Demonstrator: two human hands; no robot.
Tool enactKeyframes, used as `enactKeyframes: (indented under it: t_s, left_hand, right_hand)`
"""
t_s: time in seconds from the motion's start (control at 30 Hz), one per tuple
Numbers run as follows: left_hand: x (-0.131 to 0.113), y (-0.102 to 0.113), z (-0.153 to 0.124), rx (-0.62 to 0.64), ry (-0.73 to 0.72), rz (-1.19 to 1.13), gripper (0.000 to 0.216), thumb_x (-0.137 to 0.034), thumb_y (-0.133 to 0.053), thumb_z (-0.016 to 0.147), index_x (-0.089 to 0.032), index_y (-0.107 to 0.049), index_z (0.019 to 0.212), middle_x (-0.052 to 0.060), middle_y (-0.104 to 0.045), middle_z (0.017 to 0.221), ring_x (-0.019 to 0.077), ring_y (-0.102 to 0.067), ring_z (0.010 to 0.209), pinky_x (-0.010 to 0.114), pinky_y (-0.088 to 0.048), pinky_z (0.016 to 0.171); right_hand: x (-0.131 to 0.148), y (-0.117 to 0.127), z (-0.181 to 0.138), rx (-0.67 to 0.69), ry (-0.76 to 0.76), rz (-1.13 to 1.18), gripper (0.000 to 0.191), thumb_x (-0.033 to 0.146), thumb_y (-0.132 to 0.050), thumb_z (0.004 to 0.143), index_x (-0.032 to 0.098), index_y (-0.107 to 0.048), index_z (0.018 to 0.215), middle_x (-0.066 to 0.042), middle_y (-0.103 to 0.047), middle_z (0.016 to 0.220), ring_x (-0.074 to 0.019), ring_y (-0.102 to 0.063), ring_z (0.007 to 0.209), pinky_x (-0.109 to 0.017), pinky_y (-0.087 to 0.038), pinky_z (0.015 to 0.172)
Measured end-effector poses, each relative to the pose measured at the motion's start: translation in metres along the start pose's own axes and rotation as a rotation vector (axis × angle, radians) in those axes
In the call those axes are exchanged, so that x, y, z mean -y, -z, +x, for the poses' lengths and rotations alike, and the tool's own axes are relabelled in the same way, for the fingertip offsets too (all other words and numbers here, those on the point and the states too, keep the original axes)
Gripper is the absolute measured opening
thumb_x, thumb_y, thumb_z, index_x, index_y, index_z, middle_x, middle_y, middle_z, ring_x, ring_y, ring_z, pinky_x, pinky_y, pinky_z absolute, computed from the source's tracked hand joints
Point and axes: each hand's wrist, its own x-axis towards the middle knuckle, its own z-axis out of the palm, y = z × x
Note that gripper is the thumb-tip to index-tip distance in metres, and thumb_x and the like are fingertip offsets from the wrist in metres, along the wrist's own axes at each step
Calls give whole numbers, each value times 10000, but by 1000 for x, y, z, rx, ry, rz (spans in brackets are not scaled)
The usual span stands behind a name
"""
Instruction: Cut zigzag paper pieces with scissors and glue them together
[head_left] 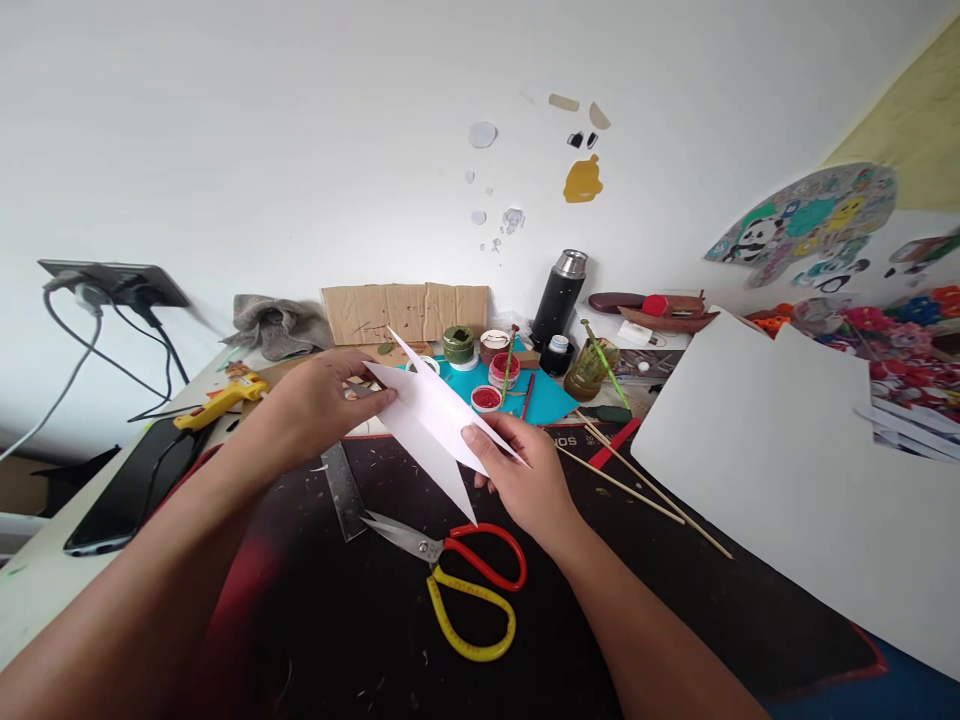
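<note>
A folded piece of white paper (431, 415) with pointed corners is held up over a black mat (360, 630). My left hand (322, 400) pinches its left end, fingers closed on the paper. At the lower right edge my right hand (521, 480) grips it, thumb on top. Below the paper lie scissors (457, 575) with one red and one yellow handle, and a metal ruler (343, 490) beside them.
Paint jars (487, 372), a black flask (559, 298) and cardboard (405, 310) stand at the back. Large white sheets (787, 470) lie at right, with thin wooden sticks (637, 485) near them. A yellow glue gun (221, 400) and a black phone (131, 485) sit at left.
</note>
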Motion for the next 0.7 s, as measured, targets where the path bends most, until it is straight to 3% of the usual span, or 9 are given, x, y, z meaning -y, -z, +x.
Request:
enactKeyframes:
  t_s: [0.13, 0.33, 0.43, 0.6, 0.7]
  left_hand:
    - [3, -6, 0, -41, -88, 93, 210, -443, -695, 885, -245, -761, 902, 99, -818, 1054, 344, -753, 966, 455, -560, 871]
    - [10, -15, 4, -72, -237, 203, 217, -451, -618, 880, -261, -722, 887, 136, -814, 1047, 387, -758, 1056, 492, -555, 975]
    - [13, -18, 5, -74, -288, 248, 208, -435, -595, 883, -264, -713, 873, 135, -811, 1009, 381, -757, 1017, 494, -557, 954]
    - [5, -19, 2, -102, -279, 299, 176, -405, -598, 863, -260, -698, 853, 133, -814, 1004, 383, -756, 1016, 498, -551, 948]
    - [-4, -14, -2, -39, -160, 231, 194, -398, -604, 888, -245, -720, 914, 115, -827, 985, 353, -757, 928, 454, -550, 852]
  right_hand:
    - [-1, 0, 1, 2, 9, 9, 302, 518, -737, 981, 218, -768, 971, -1, -671, 692, -176, -635, 527, -290, -494, 516]
    - [-1, 0, 0, 3, 3, 21, 299, 511, -728, 991, 215, -768, 977, -10, -695, 728, -174, -646, 535, -289, -486, 522]
    - [-2, 0, 1, 1, 7, 22, 296, 508, -731, 991, 215, -770, 979, -12, -704, 737, -173, -649, 534, -286, -484, 519]
    - [-3, 0, 1, -3, 6, 18, 302, 517, -738, 990, 218, -778, 991, -18, -725, 761, -173, -656, 539, -284, -488, 514]
    - [-3, -1, 1, -3, 12, 37, 304, 518, -741, 989, 217, -778, 1002, -17, -721, 766, -164, -655, 538, -271, -472, 493]
